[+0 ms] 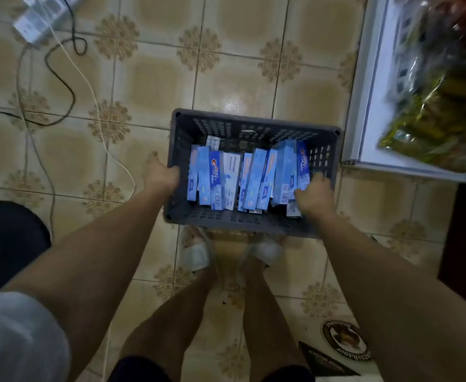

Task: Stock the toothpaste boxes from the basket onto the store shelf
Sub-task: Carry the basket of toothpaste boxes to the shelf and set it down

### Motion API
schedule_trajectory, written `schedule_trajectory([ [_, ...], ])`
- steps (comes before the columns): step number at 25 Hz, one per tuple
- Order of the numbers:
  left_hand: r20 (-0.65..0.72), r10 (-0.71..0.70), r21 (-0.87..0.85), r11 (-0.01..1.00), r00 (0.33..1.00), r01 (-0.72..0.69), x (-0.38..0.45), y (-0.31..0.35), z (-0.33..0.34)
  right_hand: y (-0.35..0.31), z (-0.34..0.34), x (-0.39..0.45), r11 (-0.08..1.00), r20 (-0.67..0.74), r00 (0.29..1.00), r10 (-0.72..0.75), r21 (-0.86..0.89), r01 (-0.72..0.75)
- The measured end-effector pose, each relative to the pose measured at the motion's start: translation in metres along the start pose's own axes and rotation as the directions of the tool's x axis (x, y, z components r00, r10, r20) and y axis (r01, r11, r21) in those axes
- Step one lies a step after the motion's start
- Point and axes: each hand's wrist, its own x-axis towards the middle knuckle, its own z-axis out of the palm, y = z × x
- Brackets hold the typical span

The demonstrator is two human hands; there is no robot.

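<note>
The left hand (162, 175) grips the left rim of the basket (254, 125); the right hand (313, 195) curls over toothpaste boxes (256, 177) at its right side.

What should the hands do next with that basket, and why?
Probably lift it toward the shelf. The left hand and right hand already grip opposite sides of the basket, and the toothpaste boxes are all still inside.
</note>
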Motion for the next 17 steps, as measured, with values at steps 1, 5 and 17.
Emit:
schedule_trajectory([
  [1, -0.048, -0.007, -0.037, 0.999, 0.999, 0.005, 0.016, -0.001, 0.014, 0.010, 0.001, 0.017, 0.999, -0.094, 0.995, 0.038, 0.015, -0.037],
  [5, -0.113, -0.058, -0.081, 0.996, 0.992, 0.049, 0.048, -0.001, 0.052, 0.051, 0.014, 0.074, 0.972, -0.192, 0.963, 0.188, 0.178, -0.154],
  [17, 0.025, -0.080, -0.093, 0.992, 0.996, 0.082, 0.060, 0.004, 0.025, 0.058, 0.001, 0.091, 0.776, -0.087, 0.948, 0.306, 0.599, -0.195],
])
